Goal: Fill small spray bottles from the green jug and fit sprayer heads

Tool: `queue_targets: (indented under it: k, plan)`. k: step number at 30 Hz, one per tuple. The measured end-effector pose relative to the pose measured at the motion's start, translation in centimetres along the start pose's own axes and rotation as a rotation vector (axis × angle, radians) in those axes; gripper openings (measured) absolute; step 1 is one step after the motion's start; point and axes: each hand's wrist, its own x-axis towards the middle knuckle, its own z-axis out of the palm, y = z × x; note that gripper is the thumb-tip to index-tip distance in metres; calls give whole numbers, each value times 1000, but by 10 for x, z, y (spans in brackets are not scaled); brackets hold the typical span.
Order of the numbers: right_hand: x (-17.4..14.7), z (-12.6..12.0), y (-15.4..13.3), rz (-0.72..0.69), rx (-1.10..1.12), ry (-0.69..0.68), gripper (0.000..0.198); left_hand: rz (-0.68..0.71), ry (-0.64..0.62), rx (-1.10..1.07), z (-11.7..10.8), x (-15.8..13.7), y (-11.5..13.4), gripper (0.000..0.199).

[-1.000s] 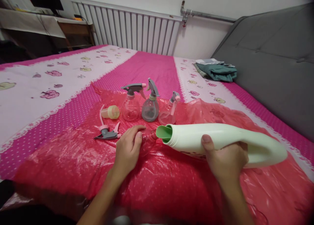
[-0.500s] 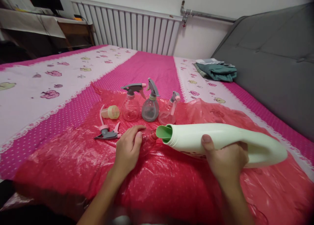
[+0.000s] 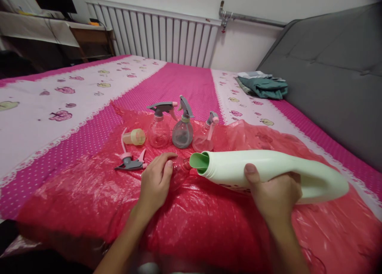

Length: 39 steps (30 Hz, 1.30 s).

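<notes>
My left hand (image 3: 156,181) is wrapped round a clear spray bottle (image 3: 180,172) without its head, tilted to the right. My right hand (image 3: 274,190) grips the handle of a big pale-green jug (image 3: 235,164), which lies nearly level. The jug's green pouring spout (image 3: 199,161) meets the bottle's neck; whether liquid flows I cannot tell. Left of my left hand lies a loose grey-and-pink trigger sprayer (image 3: 129,162) with its tube. Behind stand a clear spray bottle (image 3: 159,134), a greyish spray bottle (image 3: 183,134) and a smaller clear spray bottle (image 3: 203,140).
A yellowish capped container (image 3: 135,137) lies on its side at left. Red plastic sheeting (image 3: 89,186) covers the near part of the bed (image 3: 188,79). Folded cloths (image 3: 262,85) lie by the grey headboard (image 3: 334,67). A white radiator (image 3: 158,33) stands behind.
</notes>
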Motion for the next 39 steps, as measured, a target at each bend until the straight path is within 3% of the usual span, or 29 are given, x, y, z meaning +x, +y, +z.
queue_targets:
  k: [20,39]
  plan:
    - [0,-1,0,-12,4,15,85,4,0,-1,1,-1,-2,47]
    - [-1,-2,-1,3,15,-17,90,-2,-5,-4,1,0,-3,49]
